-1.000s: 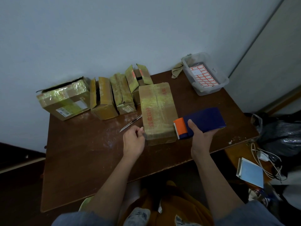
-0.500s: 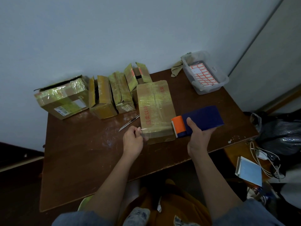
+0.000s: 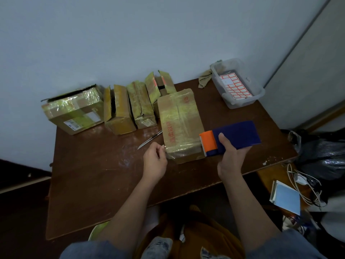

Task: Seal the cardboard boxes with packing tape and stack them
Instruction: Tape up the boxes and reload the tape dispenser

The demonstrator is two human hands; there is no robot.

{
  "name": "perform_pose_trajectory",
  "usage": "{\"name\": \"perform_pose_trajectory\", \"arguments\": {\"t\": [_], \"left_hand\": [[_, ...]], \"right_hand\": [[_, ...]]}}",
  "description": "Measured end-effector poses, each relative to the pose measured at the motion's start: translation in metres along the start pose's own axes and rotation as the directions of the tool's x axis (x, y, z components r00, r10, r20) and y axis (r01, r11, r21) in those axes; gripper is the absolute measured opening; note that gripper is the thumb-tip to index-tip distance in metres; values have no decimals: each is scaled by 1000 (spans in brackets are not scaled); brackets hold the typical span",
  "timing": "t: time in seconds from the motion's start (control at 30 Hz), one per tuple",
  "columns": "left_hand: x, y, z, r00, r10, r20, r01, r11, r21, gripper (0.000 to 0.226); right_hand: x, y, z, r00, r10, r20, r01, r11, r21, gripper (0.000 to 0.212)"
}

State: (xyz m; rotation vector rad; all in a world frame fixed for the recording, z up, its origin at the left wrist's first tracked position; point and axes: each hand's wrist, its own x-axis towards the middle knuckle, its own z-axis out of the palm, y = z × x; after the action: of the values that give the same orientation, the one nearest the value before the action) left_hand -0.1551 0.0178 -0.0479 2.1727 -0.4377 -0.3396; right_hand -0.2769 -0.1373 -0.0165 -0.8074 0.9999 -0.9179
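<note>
Left hand point(image 3: 155, 161) pinches tape end at box point(image 3: 180, 124) near corner; right hand point(image 3: 230, 157) grips blue-orange tape dispenser point(image 3: 231, 137), thumb on top, over worktop point(image 3: 112, 184).

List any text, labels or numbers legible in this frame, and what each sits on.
None can be read with certainty.
Front box: red printed characters along its top, too blurred.
Left box: white shipping label, print too small.
Third box: small end label, unreadable.
Label sheet in plastic bin: red-bordered stickers, apparently blank.

On the table point(image 3: 97, 184), a box point(image 3: 180, 124) lies between knife point(image 3: 149, 140) and tape dispenser point(image 3: 231, 137).
</note>
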Motion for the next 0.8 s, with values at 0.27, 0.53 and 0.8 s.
{"name": "perform_pose_trajectory", "arguments": {"t": [0.27,0.53,0.8], "left_hand": [[-5,11,-1,1000,-14,5,15,998,-61,25],[8,27,-8,993,81,88,-88,992,87,23],[8,32,-1,890,374,260,-424,889,171,17]], "right_hand": [[-2,-8,-2,996,-57,74,63,995,-79,84],[3,-18,-2,998,52,-34,-46,987,153,76],[8,-23,-14,994,42,-97,-28,989,149,82]]}}
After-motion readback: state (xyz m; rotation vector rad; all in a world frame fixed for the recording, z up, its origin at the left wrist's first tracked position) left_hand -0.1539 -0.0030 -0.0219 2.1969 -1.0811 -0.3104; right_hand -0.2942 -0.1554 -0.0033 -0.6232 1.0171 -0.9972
